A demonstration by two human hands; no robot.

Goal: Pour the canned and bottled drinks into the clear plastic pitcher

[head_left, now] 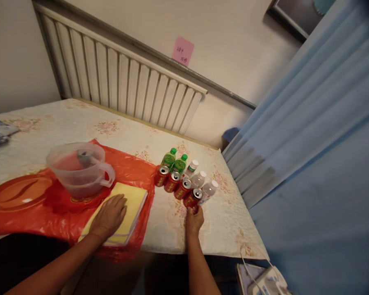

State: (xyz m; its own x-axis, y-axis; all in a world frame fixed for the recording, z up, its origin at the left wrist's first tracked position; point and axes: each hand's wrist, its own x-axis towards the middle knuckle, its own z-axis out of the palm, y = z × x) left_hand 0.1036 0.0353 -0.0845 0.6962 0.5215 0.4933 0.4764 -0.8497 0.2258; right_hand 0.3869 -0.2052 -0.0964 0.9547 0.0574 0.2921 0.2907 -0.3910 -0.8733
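My left hand [109,216] lies flat, fingers stretched out, on a stack of yellow cloths [132,205] that rests on a red plastic sheet [135,168]. My right hand [194,221] reaches to the nearest of several red cans [192,197] standing in a row; its fingertips close on that can's base. Behind the cans stand two green bottles [169,158] and three clear bottles with white caps [209,190].
A clear plastic jug [80,170] with a dark object inside and a red plate [18,192] sit on the red sheet. The table [227,221] has a floral cloth. A radiator [126,82] and pink note [182,51] are behind, a blue curtain [310,143] at right.
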